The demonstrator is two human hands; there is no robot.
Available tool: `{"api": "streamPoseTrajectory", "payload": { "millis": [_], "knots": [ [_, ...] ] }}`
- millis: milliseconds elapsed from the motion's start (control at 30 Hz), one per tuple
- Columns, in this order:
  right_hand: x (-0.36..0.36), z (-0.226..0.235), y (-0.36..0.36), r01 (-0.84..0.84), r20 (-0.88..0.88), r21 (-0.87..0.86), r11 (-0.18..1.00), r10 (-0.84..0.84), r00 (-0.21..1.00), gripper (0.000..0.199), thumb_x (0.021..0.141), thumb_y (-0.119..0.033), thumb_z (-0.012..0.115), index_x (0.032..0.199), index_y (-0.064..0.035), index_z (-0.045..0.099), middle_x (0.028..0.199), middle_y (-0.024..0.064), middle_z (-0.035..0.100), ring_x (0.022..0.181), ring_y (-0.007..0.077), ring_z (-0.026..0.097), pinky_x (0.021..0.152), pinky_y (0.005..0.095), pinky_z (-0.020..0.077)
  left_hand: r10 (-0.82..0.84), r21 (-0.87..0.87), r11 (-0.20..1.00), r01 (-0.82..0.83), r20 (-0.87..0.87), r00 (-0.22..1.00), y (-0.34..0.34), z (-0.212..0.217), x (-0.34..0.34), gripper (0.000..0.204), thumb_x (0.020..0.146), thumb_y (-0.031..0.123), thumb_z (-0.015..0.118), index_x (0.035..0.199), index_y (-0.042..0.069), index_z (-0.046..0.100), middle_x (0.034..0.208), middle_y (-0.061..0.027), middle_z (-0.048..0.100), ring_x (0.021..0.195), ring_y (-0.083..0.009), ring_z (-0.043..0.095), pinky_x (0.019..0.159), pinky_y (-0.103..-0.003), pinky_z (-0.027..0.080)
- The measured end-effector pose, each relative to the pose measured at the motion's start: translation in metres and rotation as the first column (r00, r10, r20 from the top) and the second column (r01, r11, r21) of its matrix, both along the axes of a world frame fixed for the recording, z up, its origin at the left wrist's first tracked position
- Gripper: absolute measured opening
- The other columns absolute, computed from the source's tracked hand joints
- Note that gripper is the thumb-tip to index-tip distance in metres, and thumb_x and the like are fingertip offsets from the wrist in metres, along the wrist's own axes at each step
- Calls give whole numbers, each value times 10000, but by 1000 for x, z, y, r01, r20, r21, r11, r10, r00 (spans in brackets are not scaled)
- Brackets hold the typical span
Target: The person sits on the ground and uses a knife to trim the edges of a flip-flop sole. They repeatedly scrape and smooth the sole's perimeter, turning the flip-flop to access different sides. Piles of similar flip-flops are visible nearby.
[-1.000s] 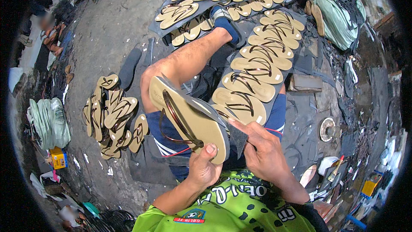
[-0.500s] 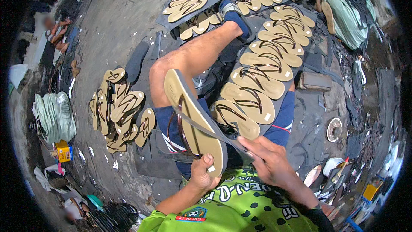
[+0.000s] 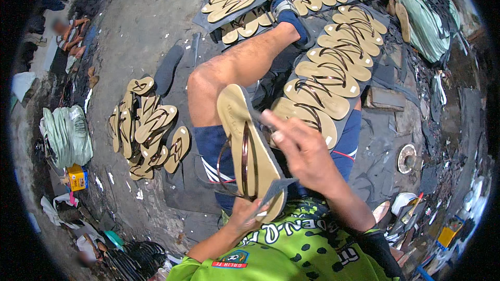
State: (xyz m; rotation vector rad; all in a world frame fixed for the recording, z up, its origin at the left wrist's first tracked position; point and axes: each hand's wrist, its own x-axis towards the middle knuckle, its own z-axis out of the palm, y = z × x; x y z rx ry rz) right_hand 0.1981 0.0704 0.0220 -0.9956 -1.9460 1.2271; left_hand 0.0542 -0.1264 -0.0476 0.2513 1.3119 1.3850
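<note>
A tan flip-flop (image 3: 235, 119) with a dark brown strap and a grey sole edge is held tilted over my lap. My left hand (image 3: 247, 216) grips it at its heel, thumb side near a small white sticker. A thin dark grey strip (image 3: 277, 190) crosses the heel and sticks out past its right edge. Alongside the flip-flop's right side is my right hand (image 3: 304, 151); its fingertips are smeared by motion, so whether it pinches anything is unclear. Just beyond that hand a row of similar flip-flops (image 3: 325, 103) lies on a grey sheet.
A heap of flip-flops (image 3: 151, 125) lies to the left beside a dark sole piece (image 3: 168, 70). More rows (image 3: 229, 4) stretch across the far side. Pale green bundles (image 3: 67, 138) stand at the left and far right. A wooden block (image 3: 384, 99) and a round metal disc (image 3: 407, 158) sit right.
My right hand has moved up and inward toward the flip-flop's toe side. The strip that stretched from the flip-flop to that hand now lies across the heel. The flip-flop has turned more upright.
</note>
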Motion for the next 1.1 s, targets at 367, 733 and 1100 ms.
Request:
{"api": "streamPoseTrajectory", "payload": {
  "millis": [367, 733, 1100],
  "knots": [
    [115, -46, -24, 500, -65, -564, 657, -640, 766, 460, 969, -414, 480, 1305, -100, 452, 802, 31, 571, 585, 77, 506, 507, 219, 428, 70, -172, 985, 10, 450, 890, 86, -36, 25, 501, 843, 342, 684, 1193, 29, 511, 1065, -140, 592, 947, -267, 590, 957, -374, 467],
    [104, -72, -92, 311, -173, -809, 498, -708, 684, 457, 976, -396, 477, 1291, -66, 461, 749, 31, 517, 606, 111, 510, 541, 240, 445, -200, -235, 927, 293, 352, 914, 167, -27, 48, 396, 801, 356, 733, 1116, 141, 625, 1075, -5, 654, 940, -129, 600, 793, -251, 434],
    [99, 7, -103, 117, -118, -437, 892, -186, 976, 384, 990, -189, 382, 1288, 41, 459, 697, 73, 553, 605, 160, 559, 587, 316, 480, -187, -57, 975, 216, 319, 929, 134, 86, 33, 402, 817, 214, 631, 1162, 16, 568, 1159, -117, 627, 1042, -234, 623, 943, -397, 475]
  ]
}}
